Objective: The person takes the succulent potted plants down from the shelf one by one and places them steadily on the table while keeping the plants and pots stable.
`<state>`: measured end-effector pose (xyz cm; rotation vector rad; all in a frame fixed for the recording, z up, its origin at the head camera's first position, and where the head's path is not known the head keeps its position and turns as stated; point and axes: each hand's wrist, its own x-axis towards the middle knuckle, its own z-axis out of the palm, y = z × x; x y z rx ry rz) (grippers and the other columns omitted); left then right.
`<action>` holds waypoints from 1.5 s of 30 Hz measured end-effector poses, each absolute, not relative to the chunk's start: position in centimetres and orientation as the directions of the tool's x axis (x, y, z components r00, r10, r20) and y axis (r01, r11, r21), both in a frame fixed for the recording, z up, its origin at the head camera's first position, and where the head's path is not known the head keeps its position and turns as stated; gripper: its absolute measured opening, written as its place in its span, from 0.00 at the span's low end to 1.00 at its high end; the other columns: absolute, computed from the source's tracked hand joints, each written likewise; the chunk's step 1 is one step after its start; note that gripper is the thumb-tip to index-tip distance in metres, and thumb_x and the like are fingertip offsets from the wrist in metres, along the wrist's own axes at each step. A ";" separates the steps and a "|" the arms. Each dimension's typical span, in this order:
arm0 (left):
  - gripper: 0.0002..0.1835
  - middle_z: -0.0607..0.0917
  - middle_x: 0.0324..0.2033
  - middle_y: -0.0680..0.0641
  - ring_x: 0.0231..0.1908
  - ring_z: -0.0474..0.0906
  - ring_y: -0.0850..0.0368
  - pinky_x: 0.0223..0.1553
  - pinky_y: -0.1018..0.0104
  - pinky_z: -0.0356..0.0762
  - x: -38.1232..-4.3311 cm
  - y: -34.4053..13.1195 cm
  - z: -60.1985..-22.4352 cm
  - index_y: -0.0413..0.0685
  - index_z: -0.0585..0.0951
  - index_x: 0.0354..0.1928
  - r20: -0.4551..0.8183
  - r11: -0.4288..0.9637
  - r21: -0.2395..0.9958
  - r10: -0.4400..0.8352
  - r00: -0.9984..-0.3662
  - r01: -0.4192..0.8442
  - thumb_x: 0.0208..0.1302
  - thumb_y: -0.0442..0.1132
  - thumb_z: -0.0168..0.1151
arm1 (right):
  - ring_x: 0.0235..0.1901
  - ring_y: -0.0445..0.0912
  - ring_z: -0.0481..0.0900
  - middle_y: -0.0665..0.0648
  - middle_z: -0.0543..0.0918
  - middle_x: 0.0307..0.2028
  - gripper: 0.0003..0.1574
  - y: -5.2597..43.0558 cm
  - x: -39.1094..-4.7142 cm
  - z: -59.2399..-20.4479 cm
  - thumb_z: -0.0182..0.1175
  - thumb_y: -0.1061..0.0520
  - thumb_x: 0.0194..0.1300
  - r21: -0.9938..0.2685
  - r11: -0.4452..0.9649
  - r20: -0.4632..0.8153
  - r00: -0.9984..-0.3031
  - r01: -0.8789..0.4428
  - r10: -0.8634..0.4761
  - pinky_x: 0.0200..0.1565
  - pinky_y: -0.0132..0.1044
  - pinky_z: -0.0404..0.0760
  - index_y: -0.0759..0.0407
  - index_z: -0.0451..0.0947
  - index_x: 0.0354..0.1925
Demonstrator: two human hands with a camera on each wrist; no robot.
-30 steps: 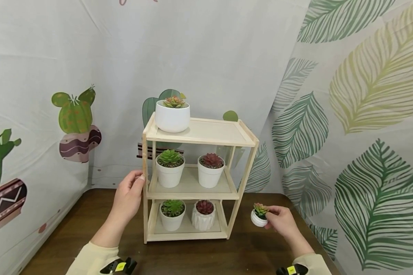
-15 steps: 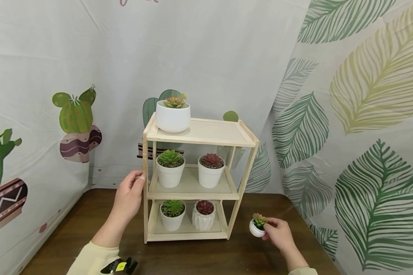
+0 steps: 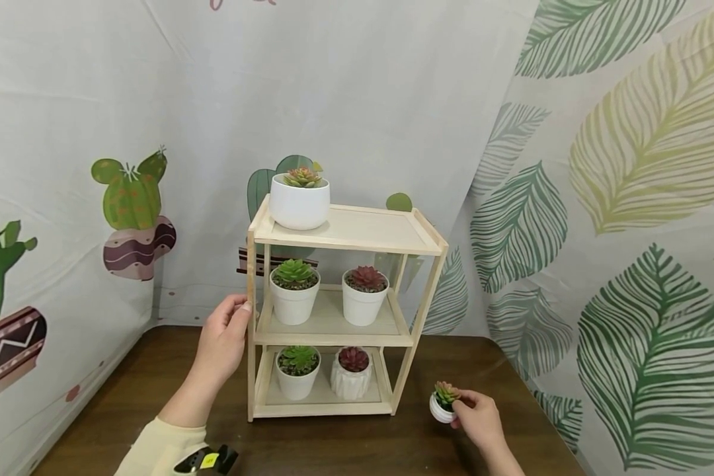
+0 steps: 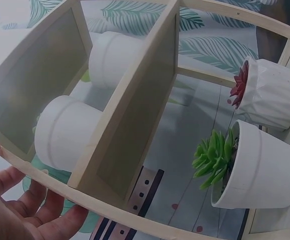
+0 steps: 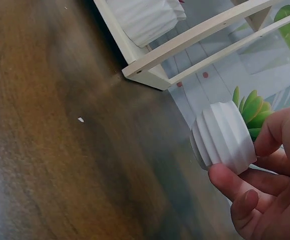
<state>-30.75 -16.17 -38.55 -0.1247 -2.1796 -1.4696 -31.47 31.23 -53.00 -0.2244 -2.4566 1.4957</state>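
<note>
In the head view my left hand grips the left front post of a three-tier wooden shelf; the left wrist view has its fingers along the post. To the shelf's right, my right hand pinches a small potted succulent, in a ribbed white pot with green, pink-tipped leaves. In the right wrist view this pot tilts over the table, thumb and fingers at its rim and side. A wide white pot with a succulent stands at the left of the top tier.
The middle tier holds a green succulent and a dark red succulent in white pots. Below are a green succulent and a red one in a faceted pot. A brown table lies beneath; printed cloth hangs behind.
My right hand has moved down and slightly left, toward the table's near side, with the small potted succulent. The left hand and the shelf stay put.
</note>
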 end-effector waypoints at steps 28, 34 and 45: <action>0.21 0.84 0.48 0.40 0.38 0.76 0.58 0.37 0.67 0.77 -30.7 -16.2 -38.6 0.47 0.80 0.58 0.453 0.414 0.842 -0.199 -0.869 0.345 0.82 0.51 0.44 | 0.17 0.47 0.82 0.57 0.86 0.23 0.20 31.4 -30.6 -54.5 0.60 0.66 0.61 -0.884 0.467 0.130 -0.949 0.020 0.288 0.22 0.35 0.79 0.76 0.83 0.50; 0.21 0.85 0.48 0.41 0.38 0.77 0.59 0.37 0.68 0.77 -30.7 -16.1 -38.5 0.47 0.80 0.57 0.459 0.419 0.839 -0.204 -0.865 0.347 0.82 0.51 0.43 | 0.17 0.46 0.82 0.57 0.87 0.24 0.20 31.7 -30.7 -54.9 0.60 0.66 0.62 -0.885 0.466 0.125 -0.950 0.023 0.285 0.22 0.35 0.80 0.76 0.82 0.50; 0.21 0.84 0.48 0.40 0.39 0.76 0.53 0.39 0.66 0.76 -30.6 -16.0 -38.4 0.46 0.80 0.57 0.455 0.432 0.837 -0.208 -0.866 0.336 0.82 0.50 0.43 | 0.18 0.46 0.83 0.56 0.86 0.24 0.22 31.8 -30.7 -55.4 0.61 0.64 0.62 -0.882 0.469 0.105 -0.954 0.041 0.281 0.23 0.34 0.78 0.76 0.81 0.52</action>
